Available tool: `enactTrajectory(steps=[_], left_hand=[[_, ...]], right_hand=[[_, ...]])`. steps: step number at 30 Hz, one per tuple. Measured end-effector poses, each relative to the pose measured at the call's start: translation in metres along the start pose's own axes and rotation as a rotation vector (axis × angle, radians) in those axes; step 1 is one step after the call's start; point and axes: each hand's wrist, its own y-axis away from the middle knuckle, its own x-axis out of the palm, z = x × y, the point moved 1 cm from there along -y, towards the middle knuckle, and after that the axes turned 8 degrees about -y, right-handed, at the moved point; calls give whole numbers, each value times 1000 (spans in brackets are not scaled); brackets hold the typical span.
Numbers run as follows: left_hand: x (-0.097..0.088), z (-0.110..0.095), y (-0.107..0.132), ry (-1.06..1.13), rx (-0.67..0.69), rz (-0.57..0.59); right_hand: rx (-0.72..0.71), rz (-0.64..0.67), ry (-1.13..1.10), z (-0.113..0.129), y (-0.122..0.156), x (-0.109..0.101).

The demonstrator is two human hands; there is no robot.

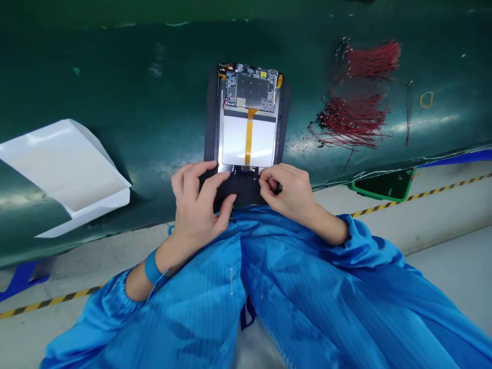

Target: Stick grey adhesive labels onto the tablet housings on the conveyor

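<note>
At the near side, the person wears a shiny blue smock (184,312), with a blue wristband (152,266) on the left wrist. Black-and-yellow striped tape (453,184) runs below the table edge on both sides, passing a green-rimmed dark object (384,187) on the right.

The left hand (200,202) is spread, fingers apart and gripping nothing, its fingertips at the near left corner of an opened tablet (238,117) and its thumb over the black mat (246,192) beneath. The right hand (290,192) bends thumb and index finger toward each other at the tablet's near right corner; I cannot tell whether they pinch anything.

The tablet thus lies on the mat, stretching away from between the hands. A white panel (263,141) fills its middle, crossed lengthwise by an orange ribbon cable (248,138) that reaches the circuit board (251,89) at the far end.

Left on the green table (161,97) is a folded white sheet (65,164). Right lie a near bundle of red wires (353,120), a rubber band (426,100) and a far bundle of red wires (372,60).
</note>
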Motion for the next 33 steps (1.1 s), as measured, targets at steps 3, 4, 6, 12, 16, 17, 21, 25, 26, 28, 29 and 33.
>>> enactTrajectory(steps=[3,4,6,12,16,17,21,25,26,28,29,33], left_hand=[[2,-4,-2,2,57,-7],[4,-5,-3,4,79,-11],[7,-8,-4,11,124,-20],[16,-13,-6,11,205,6],[18,-14,-6,-101,265,-10],[18,-15,-6,-126,276,-17],[15,-19,-8,-221,315,-45],[11,-27,-13,-275,351,-67],[11,-28,-14,-272,352,-70],[10,-29,-18,-251,350,-69],[10,-30,-20,-238,351,-62],[16,-33,-24,-178,358,-18]], right_hand=[[-25,5,6,-1,0,-1],[-36,4,5,-1,0,-1],[-58,-4,2,0,0,0],[-58,-4,22,-2,2,3],[-51,-6,40,-2,3,4],[-50,-7,45,-2,3,4],[-61,3,67,-2,3,5],[-102,5,94,-2,3,3],[-118,11,102,-2,2,2],[-146,37,120,-2,2,0],[-157,56,130,-2,2,-2],[-193,123,167,-2,3,-6]])
